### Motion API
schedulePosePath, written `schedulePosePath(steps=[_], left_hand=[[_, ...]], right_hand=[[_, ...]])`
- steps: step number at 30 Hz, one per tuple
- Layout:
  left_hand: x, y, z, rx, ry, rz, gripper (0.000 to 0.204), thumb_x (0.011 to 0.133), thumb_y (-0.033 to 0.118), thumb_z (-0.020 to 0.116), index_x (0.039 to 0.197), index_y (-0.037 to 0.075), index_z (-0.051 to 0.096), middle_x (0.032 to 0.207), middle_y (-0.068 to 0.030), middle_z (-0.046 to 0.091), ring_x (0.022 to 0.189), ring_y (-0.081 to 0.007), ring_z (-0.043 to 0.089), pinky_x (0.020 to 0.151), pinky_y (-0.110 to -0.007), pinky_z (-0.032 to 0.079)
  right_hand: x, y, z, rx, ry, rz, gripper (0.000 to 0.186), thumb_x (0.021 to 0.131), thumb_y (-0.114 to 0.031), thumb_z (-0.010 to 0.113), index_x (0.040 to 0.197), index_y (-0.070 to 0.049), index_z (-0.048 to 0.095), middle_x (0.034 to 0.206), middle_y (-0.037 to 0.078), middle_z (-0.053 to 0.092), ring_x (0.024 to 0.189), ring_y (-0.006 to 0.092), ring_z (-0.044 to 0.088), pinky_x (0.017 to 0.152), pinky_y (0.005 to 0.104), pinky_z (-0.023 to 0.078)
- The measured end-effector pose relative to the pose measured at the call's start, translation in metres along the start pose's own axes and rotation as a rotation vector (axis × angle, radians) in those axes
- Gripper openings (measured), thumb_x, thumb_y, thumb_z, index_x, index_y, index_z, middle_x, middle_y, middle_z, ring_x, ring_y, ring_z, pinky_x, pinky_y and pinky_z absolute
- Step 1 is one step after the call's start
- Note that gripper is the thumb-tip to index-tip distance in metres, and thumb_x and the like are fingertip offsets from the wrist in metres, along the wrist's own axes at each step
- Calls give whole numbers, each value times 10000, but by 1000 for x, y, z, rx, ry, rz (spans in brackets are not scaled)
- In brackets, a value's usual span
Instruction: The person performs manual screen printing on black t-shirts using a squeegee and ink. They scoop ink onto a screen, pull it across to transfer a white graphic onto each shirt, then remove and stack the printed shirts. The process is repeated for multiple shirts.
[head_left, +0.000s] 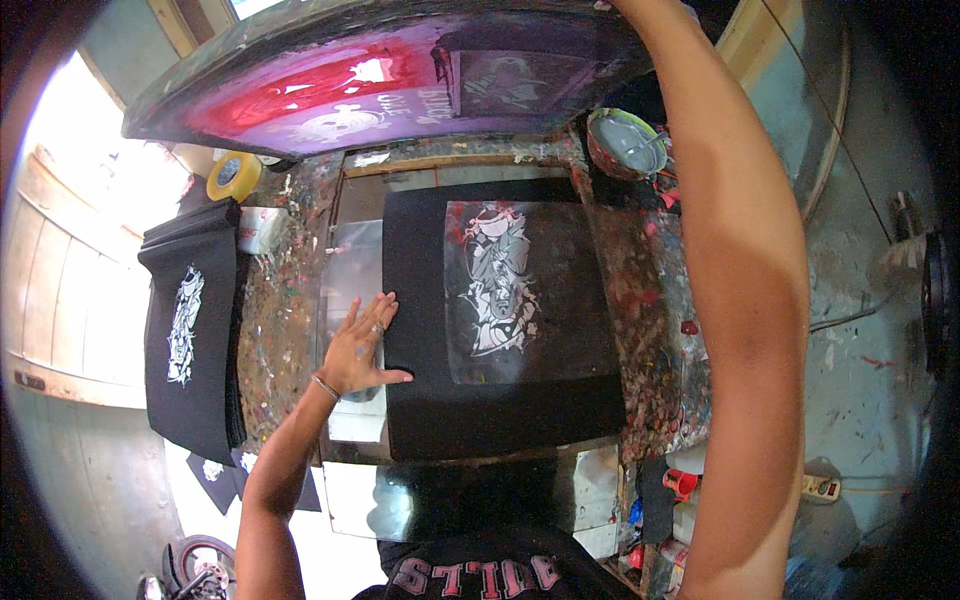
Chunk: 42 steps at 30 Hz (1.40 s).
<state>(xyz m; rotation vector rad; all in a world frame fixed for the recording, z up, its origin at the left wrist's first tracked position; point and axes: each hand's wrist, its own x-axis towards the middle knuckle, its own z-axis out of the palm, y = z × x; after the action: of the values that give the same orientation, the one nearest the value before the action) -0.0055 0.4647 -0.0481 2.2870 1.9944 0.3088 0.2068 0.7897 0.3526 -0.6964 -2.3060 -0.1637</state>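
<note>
My left hand lies flat with its fingers spread at the left edge of a black fabric piece. A see-through sheet lies over that fabric, with a white and grey figure print showing within it. My right arm reaches up to the far edge, by the raised screen-printing frame. Most of my right hand is cut off there, so its grip is hidden. The frame's mesh is stained red and purple and carries several designs.
A stack of printed black fabric pieces hangs over the table's left side. Behind it sit a roll of yellow tape and a small white box. A bowl of grey ink stands at the back right of the paint-spattered table.
</note>
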Motion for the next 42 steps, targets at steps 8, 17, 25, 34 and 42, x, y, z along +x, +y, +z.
schedulePosePath(steps=[8, 17, 25, 34, 42], left_hand=[[2, 5, 2, -14, 7, 4, 1302, 702, 813, 721, 1611, 8, 253, 1675, -147, 294, 1570, -328, 220, 1281, -552, 112], [47, -13, -2, 0, 4, -9, 1256, 706, 793, 725, 1611, 37, 292, 1695, -122, 256, 1583, -362, 151, 1281, -558, 90], [24, 49, 6, -305, 271, -622, 893, 837, 357, 825, 1479, -101, 407, 1386, -297, 529, 1270, -368, 547, 1069, -444, 444], [38, 25, -17, -948, 104, -1088, 284, 915, 304, 756, 959, 23, 742, 927, -39, 682, 732, -136, 563, 644, -297, 414], [58, 31, -23, -1142, 110, -1080, 319, 934, 248, 706, 1059, -45, 706, 1002, -100, 718, 881, -203, 666, 774, -325, 516]], right_hand=[[9, 4, 6, -10, 11, -10, 766, 872, -650, 590, 1147, 55, 706, 1161, 386, 652, 1124, 496, 646, 988, 498, 507], [18, 10, 8, -11, 33, -33, 783, 868, -666, 588, 1116, 65, 716, 1157, 385, 655, 1119, 496, 648, 987, 496, 508], [23, 18, 12, -25, 43, -60, 799, 864, -680, 587, 1090, 74, 724, 1153, 383, 657, 1115, 497, 650, 985, 493, 508], [12, 11, 6, 14, 29, -34, 824, 843, -714, 598, 1100, 57, 734, 1173, 340, 676, 1121, 482, 658, 985, 480, 515], [1, 6, 2, 1, -10, 21, 824, 857, -717, 571, 1125, 45, 734, 1203, 320, 677, 1142, 457, 662, 993, 486, 522]])
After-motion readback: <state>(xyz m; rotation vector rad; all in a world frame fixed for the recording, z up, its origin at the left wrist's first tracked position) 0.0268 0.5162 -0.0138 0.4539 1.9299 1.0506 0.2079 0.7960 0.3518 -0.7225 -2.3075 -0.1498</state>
